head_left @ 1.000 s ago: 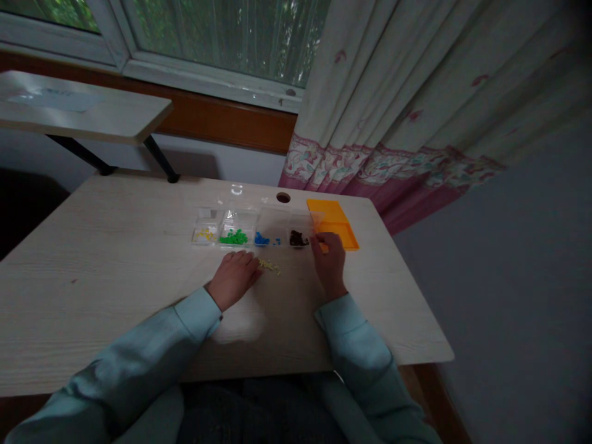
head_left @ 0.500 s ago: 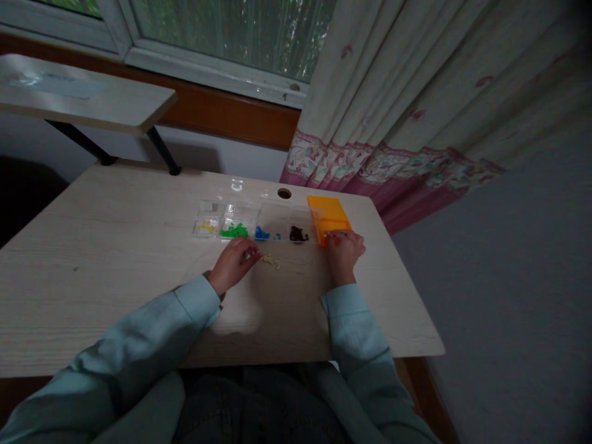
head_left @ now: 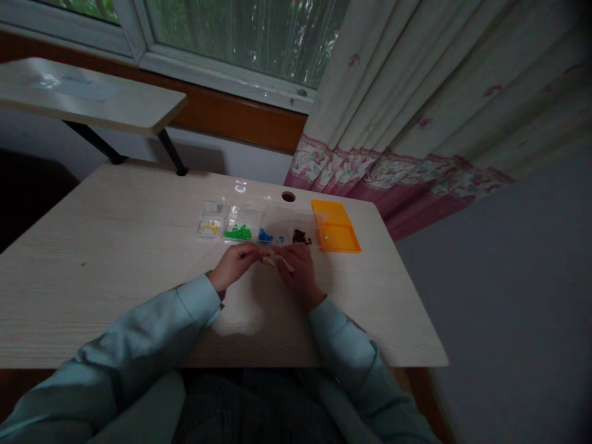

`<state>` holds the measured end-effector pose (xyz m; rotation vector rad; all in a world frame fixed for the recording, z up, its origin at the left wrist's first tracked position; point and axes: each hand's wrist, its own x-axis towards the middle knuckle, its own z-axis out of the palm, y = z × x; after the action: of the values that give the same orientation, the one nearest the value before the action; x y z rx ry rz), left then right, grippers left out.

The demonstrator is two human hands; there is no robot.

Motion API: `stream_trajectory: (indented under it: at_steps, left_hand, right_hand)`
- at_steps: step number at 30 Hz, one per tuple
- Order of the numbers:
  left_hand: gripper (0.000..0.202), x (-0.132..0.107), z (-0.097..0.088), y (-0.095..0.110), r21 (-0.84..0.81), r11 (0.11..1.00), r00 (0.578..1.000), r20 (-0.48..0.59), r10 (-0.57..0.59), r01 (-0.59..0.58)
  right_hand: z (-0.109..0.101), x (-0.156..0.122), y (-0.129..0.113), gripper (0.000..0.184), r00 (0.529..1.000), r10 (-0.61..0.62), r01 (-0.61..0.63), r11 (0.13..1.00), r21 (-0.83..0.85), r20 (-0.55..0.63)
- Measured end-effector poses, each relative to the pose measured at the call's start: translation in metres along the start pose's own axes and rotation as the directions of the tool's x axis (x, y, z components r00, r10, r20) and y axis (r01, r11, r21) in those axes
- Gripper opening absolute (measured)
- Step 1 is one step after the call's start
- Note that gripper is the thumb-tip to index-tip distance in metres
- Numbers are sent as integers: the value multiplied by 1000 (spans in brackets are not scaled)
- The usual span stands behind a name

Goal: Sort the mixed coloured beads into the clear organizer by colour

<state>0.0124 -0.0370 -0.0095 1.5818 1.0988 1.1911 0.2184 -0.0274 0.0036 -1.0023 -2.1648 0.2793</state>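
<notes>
My left hand (head_left: 235, 265) rests over the desk with thumb and fingers pinched together; whatever lies between the fingertips is too small to make out. Close beside it, my right hand (head_left: 298, 271) has its fingers drawn together, their tips almost meeting the left ones. Under and between both hands lie small pale yellow pieces (head_left: 269, 261), partly covered. Just beyond stand clear boxes holding yellow pieces (head_left: 211, 227), green pieces (head_left: 238, 232), blue pieces (head_left: 265, 235) and dark brown pieces (head_left: 300, 237). An open orange box (head_left: 341, 237) at the right has a small whitish piece (head_left: 326, 237) in it.
The wooden desk (head_left: 152, 265) has a round cable hole (head_left: 288, 197) near its back edge. A raised shelf (head_left: 134, 108) on black legs stands at the back left. Behind the desk are a window (head_left: 245, 37) and a long curtain (head_left: 393, 105).
My right hand has moved left from the orange box to the pale yellow pieces beside my left hand. My left hand has stayed nearly in place. The view has shifted slightly.
</notes>
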Motion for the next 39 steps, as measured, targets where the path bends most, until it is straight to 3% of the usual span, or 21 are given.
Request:
stream_trajectory:
  at_steps: [4,14,17,20,23,27,30,32,39]
  left_hand:
    - [41,-1,0,2,-51,999,999,30,13,-11]
    - [41,-2,1,5,-7,1000,996,85,1,0]
    - [42,-2,2,6,-4,1000,998,62,-1,1]
    - [39,-3,1,7,15,1000,1000,4,1,-1]
    - [37,-3,-4,5,55,998,996,-90,-4,9]
    - [36,-4,-10,-2,80,996,985,-173,-15,29]
    - [35,-3,-11,-5,105,994,985,-174,4,14]
    - [35,-3,-11,-4,114,993,986,-168,18,1]
    - [34,-3,-12,-3,133,991,986,-165,28,-6]
  right_hand:
    - [12,0,-9,25,999,22,-23,999,32,34]
    - [13,3,-13,16,999,49,-49,999,-5,-19]
    - [10,4,-13,16,997,55,-57,997,-43,-49]
    - [-4,6,2,21,985,111,-124,988,-94,-133]
    - [-29,7,37,27,937,202,-251,957,-148,-285]
    - [-60,-2,87,26,751,391,-578,779,-244,-532]
    - [-69,-10,103,27,669,464,-693,671,-262,-581]
    - [-67,-13,105,30,664,491,-712,645,-276,-565]
    - [-59,-14,106,32,714,503,-688,633,-355,-487]
